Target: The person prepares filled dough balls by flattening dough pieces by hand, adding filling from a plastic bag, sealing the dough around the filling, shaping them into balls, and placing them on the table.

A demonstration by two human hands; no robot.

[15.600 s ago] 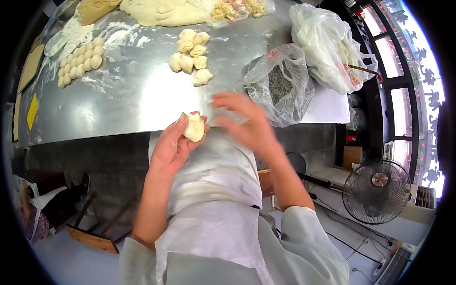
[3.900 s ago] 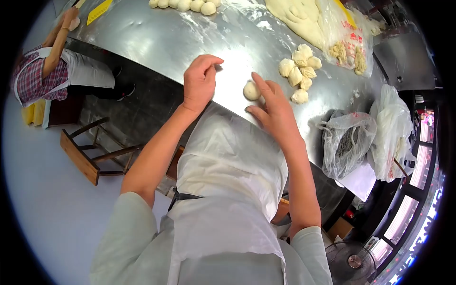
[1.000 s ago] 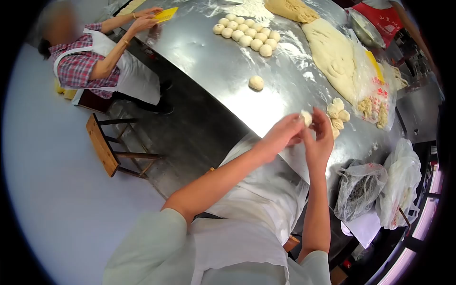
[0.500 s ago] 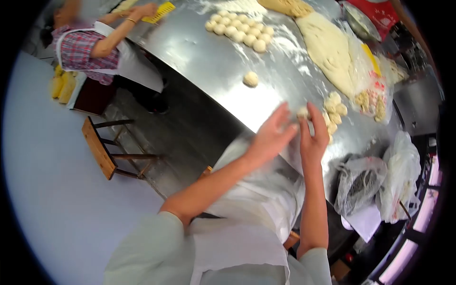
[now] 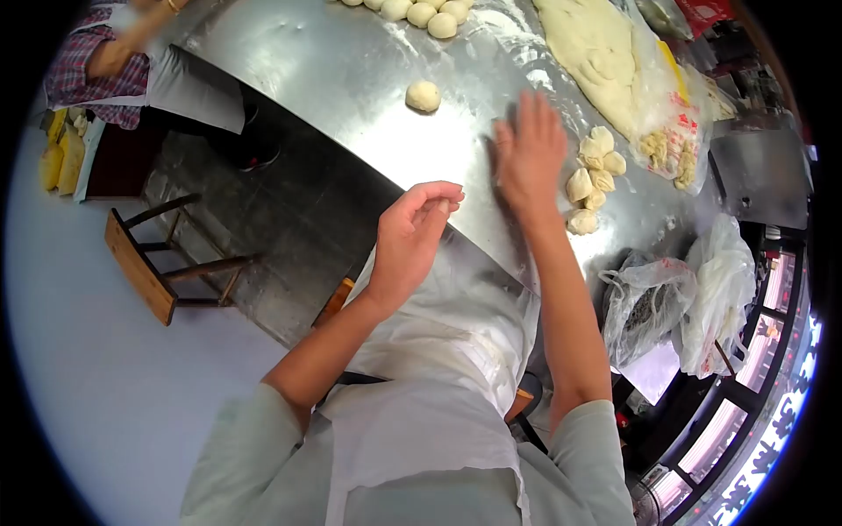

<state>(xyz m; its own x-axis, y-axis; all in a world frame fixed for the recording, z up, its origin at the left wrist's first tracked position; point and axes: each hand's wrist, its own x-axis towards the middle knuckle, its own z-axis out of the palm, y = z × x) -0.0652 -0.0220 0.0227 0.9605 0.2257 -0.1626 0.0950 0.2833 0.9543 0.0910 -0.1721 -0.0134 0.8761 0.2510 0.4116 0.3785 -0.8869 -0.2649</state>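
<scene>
My right hand [image 5: 531, 156] lies palm down over the steel table [image 5: 307, 96], its fingers stretched out and slightly blurred; whether a dough piece is under it is hidden. Just to its right is a cluster of rough dough pieces [image 5: 602, 161]. My left hand [image 5: 414, 235] is at the table's front edge, its fingers curled together at the tips; what they hold, if anything, is hidden. A single round dough ball [image 5: 423, 96] rests on the table beyond my left hand. Farther back, several smooth balls [image 5: 442, 25] stand in rows, partly cut off by the frame.
A large dough sheet [image 5: 596, 61] lies at the back right. Plastic bags [image 5: 649, 302] stand at the table's right corner. A co-worker in a plaid shirt [image 5: 105, 66] is at the far left, near a wooden chair [image 5: 140, 267]. Loose flour streaks the table.
My hands have moved apart: the right one went forward over the table, the left one back to the edge. The dough piece between them is no longer visible. The view has shifted.
</scene>
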